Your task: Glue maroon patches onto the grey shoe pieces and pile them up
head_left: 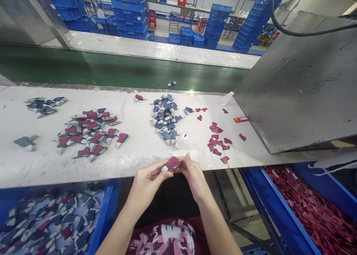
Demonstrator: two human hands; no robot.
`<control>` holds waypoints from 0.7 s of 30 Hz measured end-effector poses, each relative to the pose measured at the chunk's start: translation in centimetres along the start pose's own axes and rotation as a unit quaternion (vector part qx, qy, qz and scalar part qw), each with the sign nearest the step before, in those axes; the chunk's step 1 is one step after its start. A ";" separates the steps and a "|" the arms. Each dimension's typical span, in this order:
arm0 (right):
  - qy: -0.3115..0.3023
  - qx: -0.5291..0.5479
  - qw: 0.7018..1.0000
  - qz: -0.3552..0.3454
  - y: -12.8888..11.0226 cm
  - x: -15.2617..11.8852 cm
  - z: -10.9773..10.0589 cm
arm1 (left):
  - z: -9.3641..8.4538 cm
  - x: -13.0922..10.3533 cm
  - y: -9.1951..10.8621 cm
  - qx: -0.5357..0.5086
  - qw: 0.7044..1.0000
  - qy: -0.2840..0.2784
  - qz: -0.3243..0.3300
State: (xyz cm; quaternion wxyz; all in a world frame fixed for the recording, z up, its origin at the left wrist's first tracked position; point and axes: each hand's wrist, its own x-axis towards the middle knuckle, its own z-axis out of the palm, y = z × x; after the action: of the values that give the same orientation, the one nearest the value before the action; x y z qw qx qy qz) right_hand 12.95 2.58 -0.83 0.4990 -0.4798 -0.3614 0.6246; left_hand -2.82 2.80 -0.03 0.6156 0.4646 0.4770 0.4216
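Observation:
A small part with a red face and a whitish end (172,162) is held between my two hands at the table's front edge. My left hand (147,182) pinches its whitish end between thumb and fingers. On its other side, my right hand (193,175) grips it with the fingers, partly hidden behind it. Just beyond lie a pile of blue-grey parts (164,115) and a small clear bottle with a dark thin tip (182,141). Loose red pieces (219,141) are scattered to the right. Farther left is a heap of red-faced parts (89,132).
Behind the white table (136,136) runs a green conveyor belt (111,71) with one small part on it. A metal panel (304,84) stands at the right, near a red cutter (241,119). Blue bins of parts (50,221) and red pieces (318,214) sit below the table.

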 end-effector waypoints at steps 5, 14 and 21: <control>-0.030 -0.048 0.998 -0.039 -0.2 -0.1 0.4 | 0.0 0.2 -0.7 0.034 0.999 0.038 0.015; 0.065 -0.395 0.876 -0.270 1.9 0.1 2.4 | 0.5 0.1 -1.0 0.157 0.978 0.110 0.079; 0.032 -0.373 0.864 -0.337 2.2 1.2 2.9 | -1.2 0.3 -0.9 0.108 0.988 0.098 0.048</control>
State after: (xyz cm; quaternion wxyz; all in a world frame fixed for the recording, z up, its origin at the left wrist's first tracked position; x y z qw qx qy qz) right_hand 9.51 3.25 -2.34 0.4738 -0.4989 -0.6911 0.2215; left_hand -3.83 3.10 -1.14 0.4908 0.5072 0.5550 0.4403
